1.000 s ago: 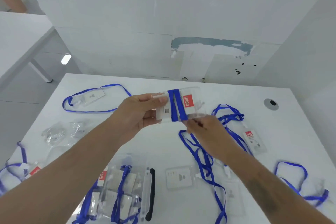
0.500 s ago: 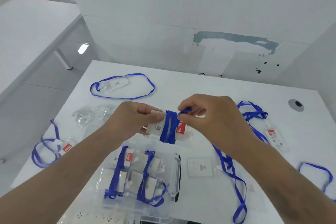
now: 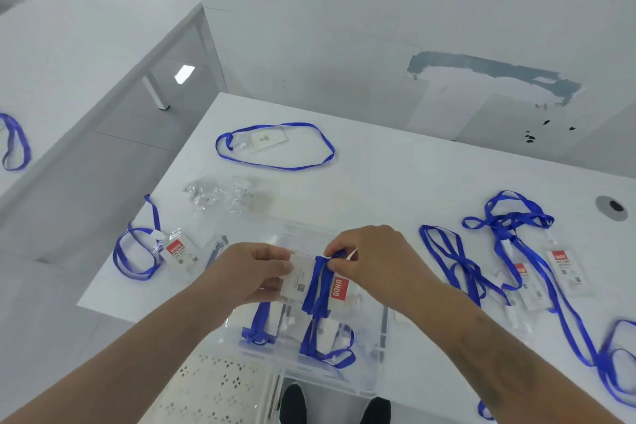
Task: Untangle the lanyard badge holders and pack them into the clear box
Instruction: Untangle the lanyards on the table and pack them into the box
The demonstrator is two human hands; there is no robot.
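Both hands (image 3: pixel 254 272) hold wrapped badge holder (image 3: pixel 321 284) seemingly above clear box (image 3: pixel 378 348).

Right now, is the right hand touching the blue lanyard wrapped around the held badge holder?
Touching. The head view shows the right hand pinching the top of the blue lanyard wound around the badge holder.

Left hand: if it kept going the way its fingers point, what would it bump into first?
Probably the right hand. The left hand points rightward along the badge holder both grip, above the clear box; depth is uncertain.
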